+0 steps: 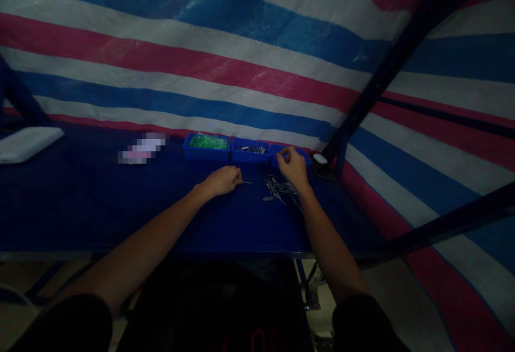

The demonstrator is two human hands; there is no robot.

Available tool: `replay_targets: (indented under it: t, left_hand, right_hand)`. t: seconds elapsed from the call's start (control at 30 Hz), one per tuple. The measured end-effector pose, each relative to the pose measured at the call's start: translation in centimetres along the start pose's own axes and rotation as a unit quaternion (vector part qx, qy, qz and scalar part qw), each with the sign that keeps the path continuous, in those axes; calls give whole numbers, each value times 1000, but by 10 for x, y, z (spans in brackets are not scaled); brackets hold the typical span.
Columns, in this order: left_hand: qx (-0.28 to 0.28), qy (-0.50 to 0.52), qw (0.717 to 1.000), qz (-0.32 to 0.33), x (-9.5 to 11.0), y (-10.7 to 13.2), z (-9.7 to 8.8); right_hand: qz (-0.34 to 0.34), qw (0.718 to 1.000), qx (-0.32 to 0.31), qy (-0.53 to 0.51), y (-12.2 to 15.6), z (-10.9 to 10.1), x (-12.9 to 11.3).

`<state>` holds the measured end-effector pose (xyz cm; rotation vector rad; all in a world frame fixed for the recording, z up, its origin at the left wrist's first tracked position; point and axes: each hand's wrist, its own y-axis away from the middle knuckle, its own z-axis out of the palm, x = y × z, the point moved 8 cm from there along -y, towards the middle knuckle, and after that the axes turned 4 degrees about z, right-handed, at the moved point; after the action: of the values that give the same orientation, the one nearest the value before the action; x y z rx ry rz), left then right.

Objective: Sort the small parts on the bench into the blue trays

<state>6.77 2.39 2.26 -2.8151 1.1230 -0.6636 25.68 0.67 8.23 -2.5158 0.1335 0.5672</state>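
My left hand (223,180) is closed in a pinch on a thin metal pin (247,182), whose bare end points to the right, low over the blue table. My right hand (293,166) is in front of and over the right blue bin (309,160), thumb and fingers drawn together. Whatever sits between those fingertips is too small to make out. Under my right wrist and to its left, a loose pile of thin metal pins (276,187) lies on the table. At the pile's near left edge is a short, thicker metal piece (268,199).
Left of the right bin stand a blue bin (250,157) with small metal parts and another blue bin (206,153) with green pieces. A dark tray holding a white object (320,159) is by the frame post. A white case (30,144) lies far left, near a blurred patch (142,148).
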Motion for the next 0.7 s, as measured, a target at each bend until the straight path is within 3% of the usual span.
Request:
replay_targets:
  t: [0.13,0.3,0.53,0.6,0.7]
  left_hand:
    - [58,47,997,-2,2,0,-8]
    - [102,75,992,-20,1,0,-17]
    - [110,113,986,-62,2,3,-11]
    - [88,101,990,-53,7,3,-5]
    - [69,41,997,6,27,-4,2]
  right_hand:
    - [-182,975,-119,-46,23,33,-52]
    - [-256,959,-114,-38,41,44,-77]
    - [-213,973,-86,23,29,37,-69]
    - [-169,986,-13,9,13,18,-56]
    - [-40,991,129,-22,-8,-16,-16]
